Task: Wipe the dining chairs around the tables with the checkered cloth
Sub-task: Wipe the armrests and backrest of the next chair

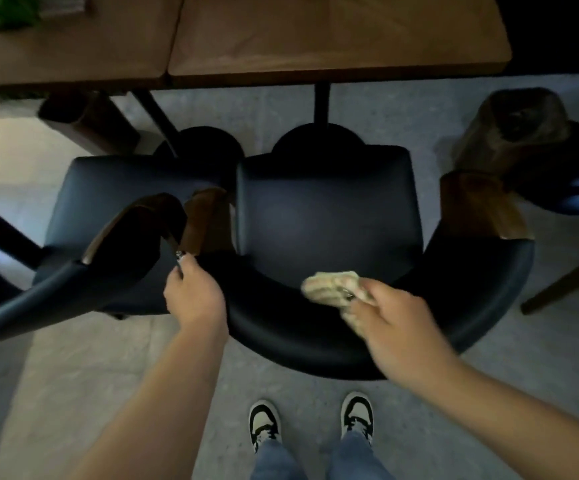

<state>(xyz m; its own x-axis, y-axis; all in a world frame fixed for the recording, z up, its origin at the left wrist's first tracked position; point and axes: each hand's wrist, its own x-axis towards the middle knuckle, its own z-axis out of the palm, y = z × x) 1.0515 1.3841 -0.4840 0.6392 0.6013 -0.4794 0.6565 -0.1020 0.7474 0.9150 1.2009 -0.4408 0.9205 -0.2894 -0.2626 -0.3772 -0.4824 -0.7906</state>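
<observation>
The bunched pale checkered cloth (333,287) is motion-blurred, its pattern unreadable, its near end hidden inside the right hand (390,322). At eleven o'clock, a blurred green object (5,10) on the brown wooden bench (315,39) is cropped by the frame's edge.

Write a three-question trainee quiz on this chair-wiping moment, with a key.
1. True or false: the right hand holds the bunched pale checkered cloth against the curved black padded backrest of the middle chair.
2. Multiple choice: the left hand rests on (A) the brown wooden tabletop, (B) the backrest, (C) the black cushioned seat.
3. Fill in: the person's black-and-white sneakers stand on the grey ____ behind the chair.

Key: 1 true; 2 B; 3 floor.
</observation>
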